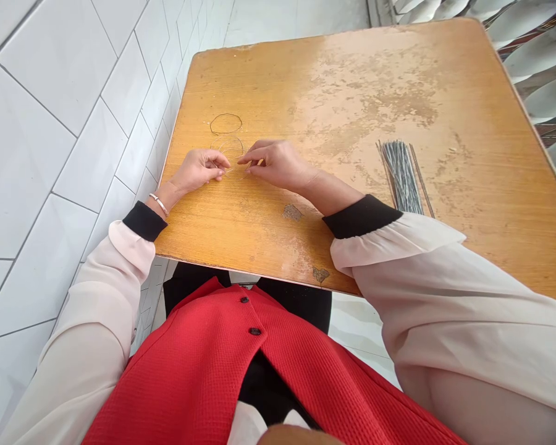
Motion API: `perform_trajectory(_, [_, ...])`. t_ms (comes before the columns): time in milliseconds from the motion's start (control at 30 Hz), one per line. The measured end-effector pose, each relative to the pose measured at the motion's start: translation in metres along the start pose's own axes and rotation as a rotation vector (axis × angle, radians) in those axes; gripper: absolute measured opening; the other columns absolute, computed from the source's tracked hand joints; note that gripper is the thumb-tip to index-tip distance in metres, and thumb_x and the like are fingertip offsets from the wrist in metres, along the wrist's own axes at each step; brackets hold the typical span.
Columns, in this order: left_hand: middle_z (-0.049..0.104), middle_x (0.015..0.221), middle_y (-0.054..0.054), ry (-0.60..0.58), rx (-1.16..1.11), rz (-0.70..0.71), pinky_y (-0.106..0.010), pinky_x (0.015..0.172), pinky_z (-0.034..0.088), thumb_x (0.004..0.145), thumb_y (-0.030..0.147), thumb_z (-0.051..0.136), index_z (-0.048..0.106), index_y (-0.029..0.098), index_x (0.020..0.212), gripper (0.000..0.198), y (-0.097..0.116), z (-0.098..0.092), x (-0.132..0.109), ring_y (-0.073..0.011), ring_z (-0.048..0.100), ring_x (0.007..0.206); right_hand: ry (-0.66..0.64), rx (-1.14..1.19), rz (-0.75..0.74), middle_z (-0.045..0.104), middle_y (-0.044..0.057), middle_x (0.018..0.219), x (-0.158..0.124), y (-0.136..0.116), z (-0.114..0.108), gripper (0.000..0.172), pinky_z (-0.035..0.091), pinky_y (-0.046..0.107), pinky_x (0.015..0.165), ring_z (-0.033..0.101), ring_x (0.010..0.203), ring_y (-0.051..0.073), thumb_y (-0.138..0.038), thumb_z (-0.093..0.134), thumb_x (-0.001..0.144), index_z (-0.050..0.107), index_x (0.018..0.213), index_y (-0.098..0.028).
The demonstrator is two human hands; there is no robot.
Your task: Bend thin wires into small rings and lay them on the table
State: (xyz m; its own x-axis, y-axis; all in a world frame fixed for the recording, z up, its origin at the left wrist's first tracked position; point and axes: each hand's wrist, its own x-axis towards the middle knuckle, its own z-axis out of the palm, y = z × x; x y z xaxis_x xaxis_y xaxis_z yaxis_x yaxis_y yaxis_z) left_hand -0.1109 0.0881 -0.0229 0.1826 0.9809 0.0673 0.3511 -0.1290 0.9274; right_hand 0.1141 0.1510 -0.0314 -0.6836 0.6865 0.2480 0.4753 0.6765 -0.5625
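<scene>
Over the left part of the wooden table, my left hand is closed in a pinch on a thin pale wire. Just to its right, my right hand pinches toward the same wire, thumb and forefinger close together. The wire seems to curve into a loop between the two hands, though it is too fine to follow fully. Beyond the fingers a dark wire ring lies flat on the table. Another round wire outline shows between that ring and my hands, partly overlapping the held wire.
A bundle of straight grey wires lies on the table near my right forearm, with a few brown rods along its sides. White wall tiles run close along the left. White balusters stand past the right edge.
</scene>
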Motion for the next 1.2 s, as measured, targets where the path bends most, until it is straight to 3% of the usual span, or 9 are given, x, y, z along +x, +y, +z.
perform_trajectory(167, [0.068,0.074,0.000,-0.016,0.035,0.085,-0.024,0.064,0.050,0.076,0.004,0.070,0.072,0.015,0.086,0.015,-0.005,0.000,0.002,-0.0076,0.061,0.062,0.028,0.082,-0.065,0.077,0.005,0.089,0.002,0.001,0.005,0.014,0.053,0.041,0.082,0.069,0.085,0.023,-0.033,0.068,0.086,0.081,0.091,-0.028])
perform_trajectory(467, [0.063,0.075,0.000,-0.011,0.198,0.288,-0.031,0.076,0.050,0.077,0.010,0.069,0.076,0.021,0.078,0.013,0.000,0.003,-0.007,-0.0125,0.059,0.073,0.030,0.080,-0.109,0.074,0.003,0.083,-0.006,-0.015,-0.002,0.020,0.051,0.036,0.076,0.066,0.079,0.020,-0.034,0.062,0.091,0.080,0.083,-0.029])
perform_trajectory(700, [0.060,0.080,-0.002,-0.084,0.067,0.324,-0.026,0.060,0.047,0.083,0.021,0.072,0.073,0.020,0.079,0.004,0.011,0.003,-0.020,-0.0092,0.054,0.065,0.082,0.158,-0.081,0.072,0.002,0.074,-0.020,-0.039,-0.010,0.021,0.048,0.034,0.067,0.064,0.070,0.018,-0.039,0.067,0.089,0.080,0.078,-0.027])
perform_trajectory(1000, [0.061,0.082,-0.002,-0.011,0.188,0.369,-0.026,0.065,0.045,0.086,0.024,0.069,0.066,0.019,0.079,0.009,0.034,0.014,-0.052,-0.0129,0.055,0.078,0.132,0.164,-0.016,0.074,0.004,0.078,-0.052,-0.068,-0.005,0.025,0.048,0.033,0.064,0.063,0.068,0.017,-0.039,0.061,0.093,0.081,0.089,-0.025])
perform_trajectory(1200, [0.061,0.078,-0.001,0.063,0.124,0.344,-0.025,0.065,0.044,0.089,0.033,0.068,0.060,0.019,0.077,0.020,0.041,0.029,-0.078,-0.0110,0.054,0.072,0.181,0.070,-0.022,0.075,0.005,0.082,-0.086,-0.097,-0.002,0.024,0.047,0.033,0.066,0.064,0.071,0.018,-0.032,0.058,0.094,0.081,0.091,-0.025])
